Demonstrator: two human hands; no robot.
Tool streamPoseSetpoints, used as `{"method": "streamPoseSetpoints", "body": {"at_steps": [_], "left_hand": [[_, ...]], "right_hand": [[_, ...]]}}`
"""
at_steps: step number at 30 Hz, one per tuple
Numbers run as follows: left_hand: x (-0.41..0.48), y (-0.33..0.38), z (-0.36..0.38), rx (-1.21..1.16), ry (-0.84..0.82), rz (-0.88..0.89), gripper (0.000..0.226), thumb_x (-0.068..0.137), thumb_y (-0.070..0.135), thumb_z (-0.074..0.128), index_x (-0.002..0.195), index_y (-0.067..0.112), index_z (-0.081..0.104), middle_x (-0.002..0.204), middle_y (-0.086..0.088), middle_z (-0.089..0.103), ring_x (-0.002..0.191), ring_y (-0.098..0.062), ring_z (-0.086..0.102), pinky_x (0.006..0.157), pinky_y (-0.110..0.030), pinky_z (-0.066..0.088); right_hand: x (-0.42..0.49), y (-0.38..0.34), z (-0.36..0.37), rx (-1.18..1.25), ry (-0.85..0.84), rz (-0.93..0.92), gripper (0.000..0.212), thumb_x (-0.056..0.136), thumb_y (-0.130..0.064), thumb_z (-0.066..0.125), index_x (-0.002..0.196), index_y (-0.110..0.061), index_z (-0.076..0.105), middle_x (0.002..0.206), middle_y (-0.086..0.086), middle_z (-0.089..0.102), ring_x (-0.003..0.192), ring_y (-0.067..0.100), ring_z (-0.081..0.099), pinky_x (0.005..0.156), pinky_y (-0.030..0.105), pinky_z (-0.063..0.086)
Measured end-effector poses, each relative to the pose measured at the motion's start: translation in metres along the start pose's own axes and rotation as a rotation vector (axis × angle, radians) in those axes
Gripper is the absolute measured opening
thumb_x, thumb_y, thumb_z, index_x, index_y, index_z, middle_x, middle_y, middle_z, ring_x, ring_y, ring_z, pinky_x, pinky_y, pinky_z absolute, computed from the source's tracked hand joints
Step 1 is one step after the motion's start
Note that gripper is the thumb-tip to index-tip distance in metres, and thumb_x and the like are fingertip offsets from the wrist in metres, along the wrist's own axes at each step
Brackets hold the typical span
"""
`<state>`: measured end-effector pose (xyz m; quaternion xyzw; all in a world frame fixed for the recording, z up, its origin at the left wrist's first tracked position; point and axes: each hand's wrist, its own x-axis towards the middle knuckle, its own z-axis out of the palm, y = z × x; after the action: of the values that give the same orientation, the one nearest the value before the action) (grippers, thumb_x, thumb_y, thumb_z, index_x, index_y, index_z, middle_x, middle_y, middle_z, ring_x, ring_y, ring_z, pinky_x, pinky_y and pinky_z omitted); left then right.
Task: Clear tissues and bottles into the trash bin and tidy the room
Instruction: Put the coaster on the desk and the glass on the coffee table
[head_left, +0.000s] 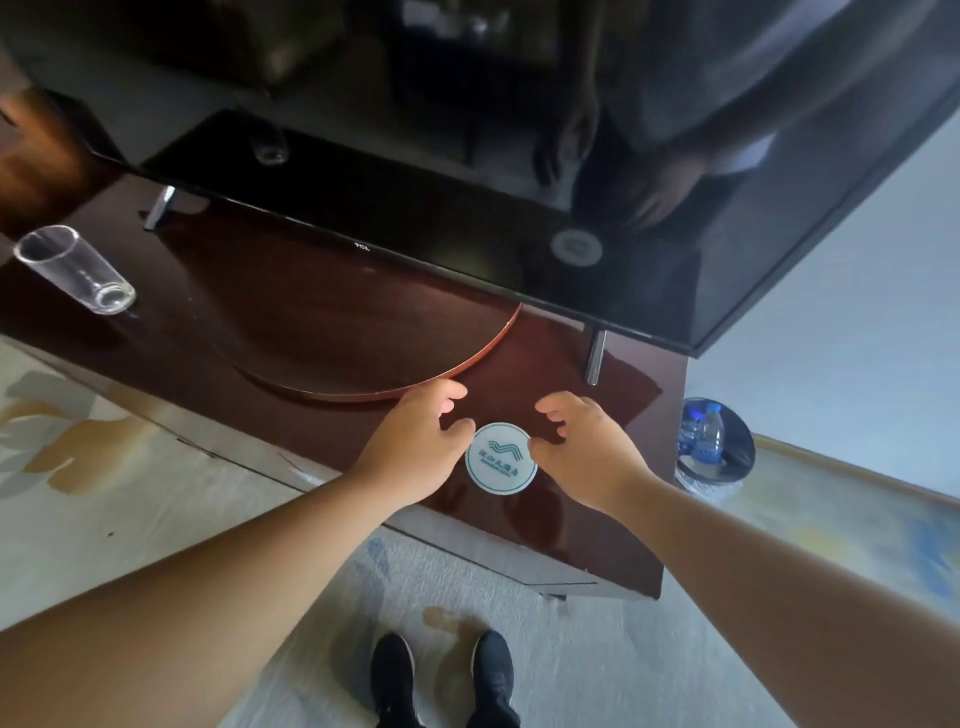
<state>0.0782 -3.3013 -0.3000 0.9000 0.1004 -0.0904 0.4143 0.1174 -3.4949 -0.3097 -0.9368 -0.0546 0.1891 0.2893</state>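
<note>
We stand at a dark glossy wooden counter (571, 530) with both arms stretched out over its front right corner. A round white coaster (501, 458) with a teal wave logo lies flat there, close to the front edge. Our left grip (415, 441) sits just left of the coaster, fingers loosely curled and grasping nothing, the thumb at the coaster's rim. Our right grip (587, 447) mirrors it on the other side, also released, its thumb tip at the rim.

Behind the coaster a round wooden disc (363, 332) lies on the counter under a large black television (467, 156), whose metal feet stand on the wood. An empty clear glass (72, 270) stands near the counter's left end.

The trash bin (740, 441) stands on the floor just past the counter's right end, and a clear water bottle (709, 434) with a blue label is inside it. Our black shoes (395, 680) are on the pale carpet below the front edge.
</note>
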Motion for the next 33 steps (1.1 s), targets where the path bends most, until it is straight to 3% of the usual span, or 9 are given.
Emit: {"method": "streamPoseSetpoints", "body": {"at_steps": [7,19,26,33], "left_hand": [[0.010,-0.026,0.010,0.002,-0.085,-0.004,0.038,0.090,0.028,0.054,0.129,0.027,0.051,0.129,0.004,0.054,0.118,-0.004,0.048,0.090,-0.022,0.032],[0.022,-0.043,0.015,-0.012,-0.139,0.000,0.037,0.091,0.029,0.055,0.128,0.027,0.052,0.127,0.007,0.054,0.115,-0.001,0.048,0.089,-0.020,0.031],[0.025,-0.045,0.015,-0.001,-0.143,-0.003,0.037,0.091,0.029,0.054,0.128,0.027,0.051,0.127,0.007,0.054,0.116,-0.003,0.048,0.090,-0.021,0.033],[0.022,-0.044,0.014,0.004,-0.134,-0.010,0.037,0.091,0.029,0.054,0.128,0.027,0.052,0.127,0.007,0.054,0.116,-0.002,0.049,0.090,-0.021,0.033]], "right_hand": [[0.011,0.008,0.036,-0.098,-0.068,0.136,0.067,0.078,-0.037,0.068,0.138,-0.026,0.040,0.130,0.000,0.046,0.114,0.022,0.051,0.090,0.038,0.048],[0.028,0.006,0.062,-0.208,-0.066,0.157,0.081,0.074,-0.042,0.074,0.142,-0.023,0.034,0.129,0.004,0.040,0.122,0.026,0.037,0.095,0.037,0.041],[0.028,-0.001,0.067,-0.376,-0.055,0.150,0.067,0.075,-0.041,0.075,0.126,-0.016,0.040,0.116,0.011,0.043,0.110,0.029,0.043,0.090,0.039,0.045],[0.028,-0.003,0.067,-0.303,-0.028,0.177,0.058,0.075,-0.033,0.076,0.117,-0.013,0.042,0.111,0.008,0.039,0.106,0.029,0.047,0.086,0.037,0.045]]}}
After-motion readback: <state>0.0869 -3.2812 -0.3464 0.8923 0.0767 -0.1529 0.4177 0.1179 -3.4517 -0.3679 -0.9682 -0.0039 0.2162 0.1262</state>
